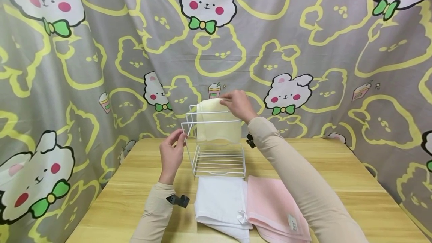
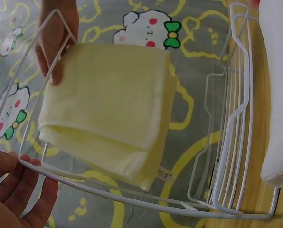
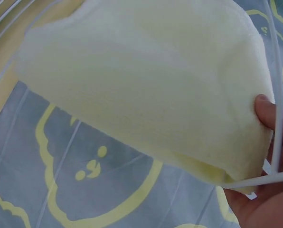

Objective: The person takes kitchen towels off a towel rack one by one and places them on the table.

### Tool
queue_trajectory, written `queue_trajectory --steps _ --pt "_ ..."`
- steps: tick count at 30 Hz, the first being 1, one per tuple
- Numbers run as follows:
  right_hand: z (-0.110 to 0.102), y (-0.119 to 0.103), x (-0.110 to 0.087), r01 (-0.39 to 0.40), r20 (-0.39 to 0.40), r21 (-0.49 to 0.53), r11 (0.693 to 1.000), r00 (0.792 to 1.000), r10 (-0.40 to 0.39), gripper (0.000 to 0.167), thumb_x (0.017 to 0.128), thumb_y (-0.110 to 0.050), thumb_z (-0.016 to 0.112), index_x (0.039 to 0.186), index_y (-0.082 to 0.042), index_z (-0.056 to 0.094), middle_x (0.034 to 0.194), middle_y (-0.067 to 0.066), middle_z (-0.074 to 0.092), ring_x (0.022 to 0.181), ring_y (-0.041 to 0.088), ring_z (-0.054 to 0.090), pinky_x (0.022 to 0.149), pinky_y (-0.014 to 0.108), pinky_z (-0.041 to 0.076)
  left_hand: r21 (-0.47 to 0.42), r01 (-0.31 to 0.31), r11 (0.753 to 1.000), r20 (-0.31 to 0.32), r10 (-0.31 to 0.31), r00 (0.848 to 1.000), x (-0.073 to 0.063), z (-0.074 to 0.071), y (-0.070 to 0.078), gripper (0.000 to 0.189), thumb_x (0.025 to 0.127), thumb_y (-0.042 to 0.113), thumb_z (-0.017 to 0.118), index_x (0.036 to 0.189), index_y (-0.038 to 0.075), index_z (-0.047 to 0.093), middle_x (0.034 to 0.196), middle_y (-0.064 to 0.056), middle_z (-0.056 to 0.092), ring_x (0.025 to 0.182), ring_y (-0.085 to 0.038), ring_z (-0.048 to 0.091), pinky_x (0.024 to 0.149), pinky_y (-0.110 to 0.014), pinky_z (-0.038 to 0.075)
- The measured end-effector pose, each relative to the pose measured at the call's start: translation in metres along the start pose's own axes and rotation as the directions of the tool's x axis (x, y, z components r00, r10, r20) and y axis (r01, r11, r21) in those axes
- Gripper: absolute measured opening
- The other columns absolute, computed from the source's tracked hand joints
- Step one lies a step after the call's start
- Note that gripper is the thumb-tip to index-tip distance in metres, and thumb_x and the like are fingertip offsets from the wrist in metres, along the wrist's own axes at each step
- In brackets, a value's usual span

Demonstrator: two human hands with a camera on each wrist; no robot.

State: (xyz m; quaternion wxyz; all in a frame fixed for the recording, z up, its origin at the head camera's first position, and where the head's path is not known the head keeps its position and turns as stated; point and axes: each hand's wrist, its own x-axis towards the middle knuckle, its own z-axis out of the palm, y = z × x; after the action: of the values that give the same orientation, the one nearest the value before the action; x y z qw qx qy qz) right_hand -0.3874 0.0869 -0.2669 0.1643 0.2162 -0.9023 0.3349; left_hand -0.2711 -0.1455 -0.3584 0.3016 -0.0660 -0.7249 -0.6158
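A folded pale-yellow towel (image 1: 219, 128) hangs down inside the upper part of a white wire rack (image 1: 212, 122). At its top right corner, my right hand (image 1: 239, 104) pinches it between thumb and fingers. The right wrist view shows the thumb of that hand (image 3: 269, 202) on the towel's edge, close to a rack wire. My left hand (image 1: 172, 155) holds the rack's left upright; in the left wrist view its fingers (image 2: 42, 197) curl at the wire. Below the towel, the rack's slatted bottom stands on the table.
A folded white towel (image 1: 221, 201) lies on the wooden table (image 1: 135, 183) in front of the rack. To its right is a folded pink towel (image 1: 273, 205), partly under my right forearm. A grey patterned curtain (image 1: 222, 59) hangs behind and along the sides.
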Motion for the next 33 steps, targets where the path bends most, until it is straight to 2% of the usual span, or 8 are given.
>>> queue_trajectory --steps 7,18,21,23,25,28,30,33 --pt "-0.007 -0.007 -0.003 0.030 -0.072 0.022 0.999 0.997 -0.029 0.025 0.098 -0.021 0.071 0.120 -0.011 0.076 0.122 0.009 0.074 0.113 0.026 0.071 0.100 0.041 0.059 0.000 -0.011 1.000 -0.006 0.011 1.000 0.000 0.001 0.000 0.017 0.098 -0.005 0.062 0.111 -0.014 0.070 0.101 -0.033 0.071 0.098 -0.040 0.069 0.082 -0.040 0.066" --pt "-0.031 -0.018 -0.012 0.053 -0.141 0.086 0.995 0.989 -0.040 0.024 0.098 -0.025 0.072 0.117 -0.012 0.078 0.119 0.008 0.076 0.112 0.024 0.071 0.100 0.039 0.060 0.007 -0.001 1.000 0.001 0.001 1.000 -0.002 0.000 0.004 0.017 0.099 -0.005 0.061 0.112 -0.014 0.069 0.103 -0.033 0.070 0.102 -0.044 0.068 0.086 -0.049 0.064" --pt "-0.039 -0.021 -0.014 0.075 -0.164 0.118 0.990 0.985 -0.055 0.024 0.097 -0.025 0.072 0.116 -0.012 0.078 0.118 0.007 0.076 0.111 0.023 0.071 0.099 0.038 0.059 0.005 0.011 1.000 0.005 -0.011 1.000 -0.001 0.000 0.001 0.018 0.099 -0.005 0.061 0.113 -0.014 0.068 0.103 -0.034 0.070 0.103 -0.049 0.066 0.087 -0.052 0.062" --pt "-0.044 -0.023 -0.015 0.088 -0.178 0.141 0.986 0.982 -0.063 0.024 0.097 -0.025 0.072 0.116 -0.012 0.078 0.118 0.007 0.076 0.112 0.022 0.071 0.099 0.037 0.059 0.002 0.017 1.000 0.005 -0.017 1.000 0.001 0.000 -0.006 0.019 0.099 -0.005 0.061 0.113 -0.015 0.068 0.104 -0.034 0.070 0.104 -0.049 0.066 0.088 -0.053 0.062" --pt "-0.050 -0.026 -0.018 0.105 -0.195 0.152 0.983 0.978 -0.074 0.024 0.097 -0.024 0.072 0.117 -0.011 0.078 0.117 0.007 0.076 0.113 0.022 0.070 0.099 0.037 0.059 0.004 0.021 1.000 0.000 -0.021 1.000 0.004 0.001 -0.017 0.019 0.100 -0.003 0.061 0.114 -0.013 0.068 0.105 -0.033 0.070 0.102 -0.044 0.067 0.088 -0.051 0.062" --pt "-0.058 -0.030 -0.023 0.126 -0.224 0.153 0.980 0.971 -0.090 0.025 0.097 -0.024 0.073 0.117 -0.010 0.078 0.117 0.006 0.076 0.113 0.022 0.070 0.100 0.036 0.058 0.007 0.018 1.000 -0.010 -0.017 1.000 0.008 0.002 -0.030 0.019 0.100 -0.001 0.062 0.115 -0.011 0.069 0.104 -0.030 0.071 0.097 -0.029 0.070 0.086 -0.046 0.064" --pt "-0.063 -0.032 -0.026 0.141 -0.245 0.143 0.980 0.964 -0.103 0.025 0.096 -0.024 0.074 0.117 -0.010 0.078 0.117 0.006 0.076 0.114 0.022 0.070 0.101 0.036 0.058 0.004 0.013 1.000 -0.017 -0.013 1.000 0.009 0.002 -0.035 0.018 0.100 0.001 0.063 0.114 -0.008 0.071 0.104 -0.028 0.073 0.095 -0.022 0.069 0.084 -0.040 0.066" --pt "-0.069 -0.036 -0.032 0.156 -0.271 0.134 0.979 0.956 -0.115 0.024 0.096 -0.025 0.074 0.116 -0.013 0.078 0.116 0.005 0.077 0.114 0.020 0.070 0.100 0.036 0.058 -0.011 0.009 1.000 -0.020 -0.009 1.000 0.009 0.002 -0.037 0.017 0.099 0.002 0.065 0.112 -0.006 0.073 0.103 -0.026 0.073 0.093 -0.019 0.069 0.081 -0.031 0.066"
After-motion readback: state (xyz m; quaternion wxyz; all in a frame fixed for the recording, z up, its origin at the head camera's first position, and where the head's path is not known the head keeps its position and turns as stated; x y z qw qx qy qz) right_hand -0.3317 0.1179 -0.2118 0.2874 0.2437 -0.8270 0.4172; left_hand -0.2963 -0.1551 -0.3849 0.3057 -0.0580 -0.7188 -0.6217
